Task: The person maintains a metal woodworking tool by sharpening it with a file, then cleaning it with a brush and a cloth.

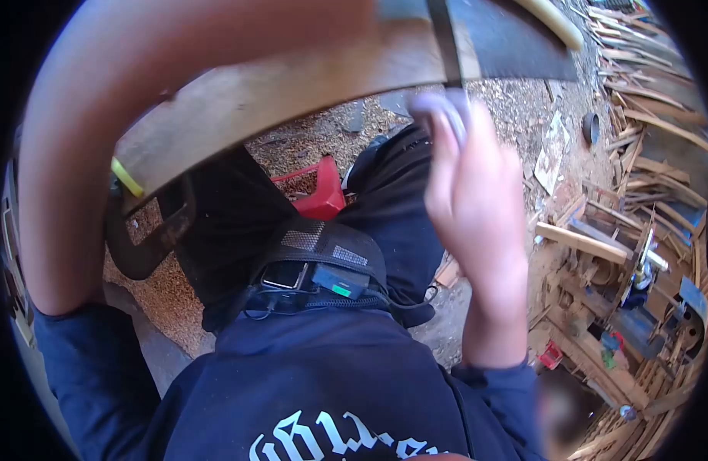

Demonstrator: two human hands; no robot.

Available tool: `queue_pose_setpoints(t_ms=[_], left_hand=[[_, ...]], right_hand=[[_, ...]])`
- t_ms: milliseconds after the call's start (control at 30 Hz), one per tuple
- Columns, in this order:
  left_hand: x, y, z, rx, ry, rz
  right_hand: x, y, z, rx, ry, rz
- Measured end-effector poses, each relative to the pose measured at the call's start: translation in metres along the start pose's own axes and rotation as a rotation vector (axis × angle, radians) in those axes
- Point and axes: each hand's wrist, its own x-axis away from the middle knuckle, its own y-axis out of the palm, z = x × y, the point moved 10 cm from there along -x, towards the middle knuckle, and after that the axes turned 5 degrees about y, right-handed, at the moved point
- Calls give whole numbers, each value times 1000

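Note:
A pale plank [215,115] lies across the upper view, its near edge over my legs. My right hand [480,173], blurred, is closed round the grey-purple handle [438,111] of a tool. From it a narrow dark metal strip [444,42] runs away across the plank; teeth, if any, do not show. A large blurred forearm of mine sweeps from the left over the plank to the top edge, where my left hand is out of view. At the plank's left end hangs a dark C-shaped clamp [150,242], with a yellow-green piece [127,178] beside it.
A dark blue-grey panel [515,42] and a cream-coloured bar [553,23] are at upper right. Sawdust [150,300] covers the floor. A red plastic piece [321,192] lies between my legs. Stacked wood strips [661,115] and wooden frames [592,369] crowd the right side.

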Motion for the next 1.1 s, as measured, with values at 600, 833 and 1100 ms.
queue_pose_setpoints(t_ms=[600, 833, 1100], left_hand=[[12, -7, 37, 122, 173, -8], [10, -7, 20, 84, 88, 6], [3, 0, 11, 31, 29, -13]], right_hand=[[44, 15, 24, -38, 37, 91], [13, 15, 19, 38, 98, 110], [5, 9, 18, 76, 119, -39]])
